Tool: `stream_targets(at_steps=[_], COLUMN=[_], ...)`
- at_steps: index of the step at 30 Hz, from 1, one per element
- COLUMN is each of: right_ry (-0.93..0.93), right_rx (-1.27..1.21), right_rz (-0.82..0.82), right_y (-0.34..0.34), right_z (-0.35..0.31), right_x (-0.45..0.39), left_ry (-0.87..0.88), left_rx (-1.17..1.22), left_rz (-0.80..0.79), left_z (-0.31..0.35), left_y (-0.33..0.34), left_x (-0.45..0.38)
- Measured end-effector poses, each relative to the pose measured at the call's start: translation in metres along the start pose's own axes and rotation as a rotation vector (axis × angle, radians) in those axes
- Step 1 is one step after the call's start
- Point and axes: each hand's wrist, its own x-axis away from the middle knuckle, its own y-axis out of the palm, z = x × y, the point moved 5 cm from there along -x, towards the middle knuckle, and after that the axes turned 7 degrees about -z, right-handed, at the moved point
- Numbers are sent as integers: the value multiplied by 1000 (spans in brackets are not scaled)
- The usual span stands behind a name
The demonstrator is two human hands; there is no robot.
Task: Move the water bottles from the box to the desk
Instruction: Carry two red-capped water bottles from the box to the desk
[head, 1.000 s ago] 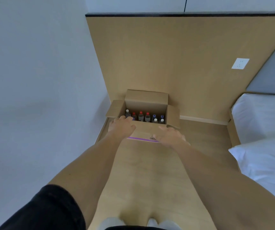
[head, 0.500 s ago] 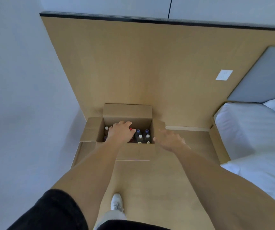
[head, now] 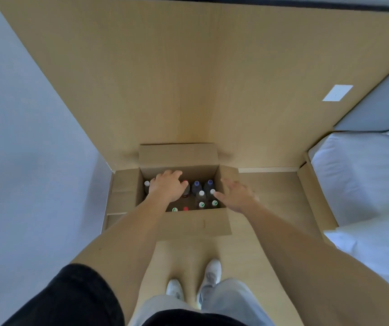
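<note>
- Arms both reach down and forward to an open cardboard box on the wood floor
- The left hand is inside the box, fingers bent over the top of a bottle; I cannot tell if it grips
- The right hand is over the box's right edge, fingers spread, holding nothing
- The water bottles stand upright in the box
- A white bed is on the right

Black sleeve, pale trousers, white shoes
</note>
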Motion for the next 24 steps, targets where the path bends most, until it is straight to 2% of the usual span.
stream_targets(at_steps=[15,24], right_ry=[-85,-36], right_rx=[-17,-31], right_rz=[-190,-295], right_y=[-6,60], right_z=[-14,0], right_x=[-168,-251], left_ry=[-147,-224], left_rx=[108,197], left_rz=[-28,-103], left_z=[-35,-74], left_y=[3,67], left_x=[-124,-198])
